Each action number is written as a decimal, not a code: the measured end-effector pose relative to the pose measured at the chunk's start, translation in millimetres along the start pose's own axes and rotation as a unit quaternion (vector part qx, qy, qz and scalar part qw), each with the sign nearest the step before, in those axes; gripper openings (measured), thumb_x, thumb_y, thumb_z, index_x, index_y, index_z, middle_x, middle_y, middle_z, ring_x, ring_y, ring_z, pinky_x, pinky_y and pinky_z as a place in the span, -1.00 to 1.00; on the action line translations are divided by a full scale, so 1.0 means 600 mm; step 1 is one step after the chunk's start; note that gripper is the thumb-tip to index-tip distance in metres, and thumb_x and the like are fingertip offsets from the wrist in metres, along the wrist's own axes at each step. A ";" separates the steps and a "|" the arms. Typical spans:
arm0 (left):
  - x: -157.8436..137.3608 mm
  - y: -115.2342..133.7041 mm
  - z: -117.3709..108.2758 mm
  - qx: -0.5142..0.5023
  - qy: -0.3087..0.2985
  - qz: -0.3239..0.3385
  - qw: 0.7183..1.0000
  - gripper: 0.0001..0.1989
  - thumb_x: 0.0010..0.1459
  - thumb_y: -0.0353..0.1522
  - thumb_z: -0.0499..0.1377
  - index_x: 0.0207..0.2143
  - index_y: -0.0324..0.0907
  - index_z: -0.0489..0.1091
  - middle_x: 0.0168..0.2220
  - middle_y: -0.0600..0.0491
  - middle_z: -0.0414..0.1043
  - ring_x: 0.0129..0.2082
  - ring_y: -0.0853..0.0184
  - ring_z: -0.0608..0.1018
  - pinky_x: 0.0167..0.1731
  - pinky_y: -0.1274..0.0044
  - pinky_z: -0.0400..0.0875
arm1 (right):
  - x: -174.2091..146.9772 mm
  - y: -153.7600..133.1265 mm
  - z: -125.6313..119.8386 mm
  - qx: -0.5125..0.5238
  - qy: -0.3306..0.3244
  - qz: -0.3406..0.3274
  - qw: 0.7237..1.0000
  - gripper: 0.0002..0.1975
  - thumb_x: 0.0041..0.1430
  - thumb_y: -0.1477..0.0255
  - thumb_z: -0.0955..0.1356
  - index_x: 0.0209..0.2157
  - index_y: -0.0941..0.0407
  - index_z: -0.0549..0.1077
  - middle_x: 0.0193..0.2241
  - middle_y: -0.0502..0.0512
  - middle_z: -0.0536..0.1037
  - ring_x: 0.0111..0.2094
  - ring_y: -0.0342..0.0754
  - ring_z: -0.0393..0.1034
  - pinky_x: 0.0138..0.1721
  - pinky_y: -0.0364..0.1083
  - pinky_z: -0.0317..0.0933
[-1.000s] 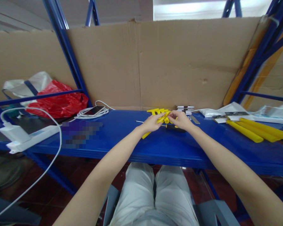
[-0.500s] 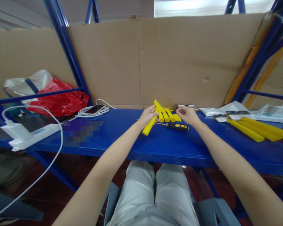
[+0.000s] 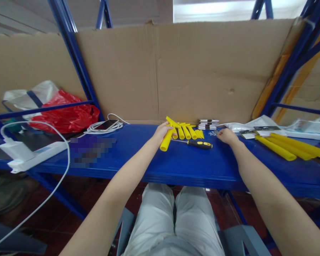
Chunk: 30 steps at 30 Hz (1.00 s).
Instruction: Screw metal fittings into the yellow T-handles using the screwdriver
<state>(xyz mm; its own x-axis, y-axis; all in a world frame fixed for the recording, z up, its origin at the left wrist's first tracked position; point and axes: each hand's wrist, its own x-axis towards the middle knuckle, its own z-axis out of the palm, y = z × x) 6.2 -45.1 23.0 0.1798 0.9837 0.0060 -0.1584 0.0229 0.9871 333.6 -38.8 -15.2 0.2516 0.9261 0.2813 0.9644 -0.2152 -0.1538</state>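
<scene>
My left hand [image 3: 161,133] is closed around a yellow T-shaped plastic piece [image 3: 165,143], its long tube slanting toward the table's front edge. Just to the right, several similar yellow pieces [image 3: 186,132] lie in a row, with small flat yellow parts [image 3: 200,134] beside them. A black and yellow screwdriver [image 3: 200,144] lies in front of the row, shaft to the left. My right hand [image 3: 227,136] is down on the table with curled fingers, at the edge of a small pile of shiny bits [image 3: 212,133]. What its fingertips hold, if anything, is too small to tell.
Stacked white and black packets [image 3: 208,124] stand behind the small pile. Several yellow tubes [image 3: 290,146] lie at the right of the blue table [image 3: 181,165]. A white power strip [image 3: 40,156], a coiled cable with a phone [image 3: 106,125] and a red bag [image 3: 69,113] are left.
My right hand has moved right, from beside the yellow row to the pile of shiny bits, uncovering the packets. My left hand has shifted slightly left with the yellow piece.
</scene>
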 end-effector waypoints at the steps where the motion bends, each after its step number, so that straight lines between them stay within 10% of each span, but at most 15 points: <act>1: 0.000 0.000 0.000 0.000 -0.001 0.002 1.000 -0.36 0.14 -0.58 0.09 0.28 -0.12 0.28 -0.04 -0.09 0.57 -0.63 0.44 0.55 -0.75 0.69 0.28 | -0.002 -0.003 -0.001 -0.005 -0.003 0.002 1.000 -0.77 0.14 0.48 0.31 -0.30 0.12 0.63 -0.31 0.21 0.65 -0.20 0.08 0.55 -0.18 -0.08 0.34; 30: -0.002 0.000 0.001 -0.005 -0.013 0.003 1.000 -0.41 0.14 -0.55 0.14 0.23 -0.09 0.32 0.02 -0.10 0.54 -0.62 0.48 0.55 -0.77 0.72 0.27 | -0.025 -0.042 -0.021 -0.059 -0.037 0.037 0.997 -0.67 0.20 0.48 0.28 -0.07 0.16 0.60 -0.07 0.35 0.61 0.00 0.15 0.51 -0.04 -0.01 0.36</act>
<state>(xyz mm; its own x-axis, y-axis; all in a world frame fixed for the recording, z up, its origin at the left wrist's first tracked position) 6.4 -46.6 22.9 0.2032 0.9790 0.0165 -0.1686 0.0183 0.9855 306.7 -51.4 -3.4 0.3191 0.9259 0.2023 0.9477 -0.3138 -0.0585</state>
